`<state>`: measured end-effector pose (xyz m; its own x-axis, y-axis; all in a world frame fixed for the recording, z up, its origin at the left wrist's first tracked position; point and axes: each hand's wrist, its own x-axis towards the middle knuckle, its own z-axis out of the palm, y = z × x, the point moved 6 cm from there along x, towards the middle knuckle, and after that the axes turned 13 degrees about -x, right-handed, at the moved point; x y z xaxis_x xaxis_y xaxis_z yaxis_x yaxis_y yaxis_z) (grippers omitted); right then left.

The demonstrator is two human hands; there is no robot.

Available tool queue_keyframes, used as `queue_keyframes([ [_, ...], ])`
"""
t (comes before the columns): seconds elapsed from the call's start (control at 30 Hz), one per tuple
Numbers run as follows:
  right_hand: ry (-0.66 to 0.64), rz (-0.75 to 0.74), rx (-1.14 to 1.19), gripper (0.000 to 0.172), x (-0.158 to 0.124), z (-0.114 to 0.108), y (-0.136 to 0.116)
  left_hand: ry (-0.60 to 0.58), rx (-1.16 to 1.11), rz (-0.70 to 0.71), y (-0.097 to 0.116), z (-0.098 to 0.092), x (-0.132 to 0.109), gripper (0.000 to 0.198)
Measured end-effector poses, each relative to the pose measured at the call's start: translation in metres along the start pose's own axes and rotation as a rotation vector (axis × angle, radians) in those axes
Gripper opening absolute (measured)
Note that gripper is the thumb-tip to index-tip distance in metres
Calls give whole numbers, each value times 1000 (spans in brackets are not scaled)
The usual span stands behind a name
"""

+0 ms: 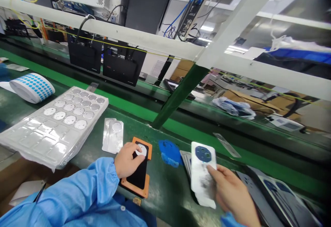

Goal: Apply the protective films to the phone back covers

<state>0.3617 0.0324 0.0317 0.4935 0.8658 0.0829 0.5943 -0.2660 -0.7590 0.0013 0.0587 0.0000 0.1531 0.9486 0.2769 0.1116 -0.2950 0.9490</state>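
Head: right hand (232, 194) holds sheet (200, 166) (white).

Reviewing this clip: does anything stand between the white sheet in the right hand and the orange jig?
Yes, partly. A blue piece lies on the green work surface between the white sheet in the right hand and the orange jig. The left hand also covers the top of the jig's black pad.

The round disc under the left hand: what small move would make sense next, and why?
Probably press it gently flat: the left hand rests on the round disc, which sits on the black pad of an orange holder, while the right hand is clear of it, holding a white sheet.
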Motion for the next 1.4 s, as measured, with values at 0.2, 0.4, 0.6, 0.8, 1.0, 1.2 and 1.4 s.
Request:
queue_keyframes([
  [0.2, -333, -128, 331, 75, -109, 120, -87, -133, -617, -332, 4, 24, -13, 26],
  [0.4, 3, -879, -240, 23, -133, 122, -141, -48, -642, -405, -6, -12, -23, 32],
  [0.6, -66, -1090, -400, 17, -138, 133, -154, -117, -560, -338, -1, -17, -32, 32],
  [0.8, -91, -1200, -535, 20, -142, 131, -163, -134, -474, -298, 2, -15, -35, 33],
  [1.0, -8, -1290, -575, 23, -145, 124, -164, -129, -444, -339, 6, -12, -36, 32],
  [1.2, 31, -1344, -675, 21, -158, 123, -154, -125, -398, -341, 4, -9, -37, 35],
  [1.4, -58, -1289, -846, 21, -168, 138, -148, -126, -367, -334, 2, -3, -39, 34],
])
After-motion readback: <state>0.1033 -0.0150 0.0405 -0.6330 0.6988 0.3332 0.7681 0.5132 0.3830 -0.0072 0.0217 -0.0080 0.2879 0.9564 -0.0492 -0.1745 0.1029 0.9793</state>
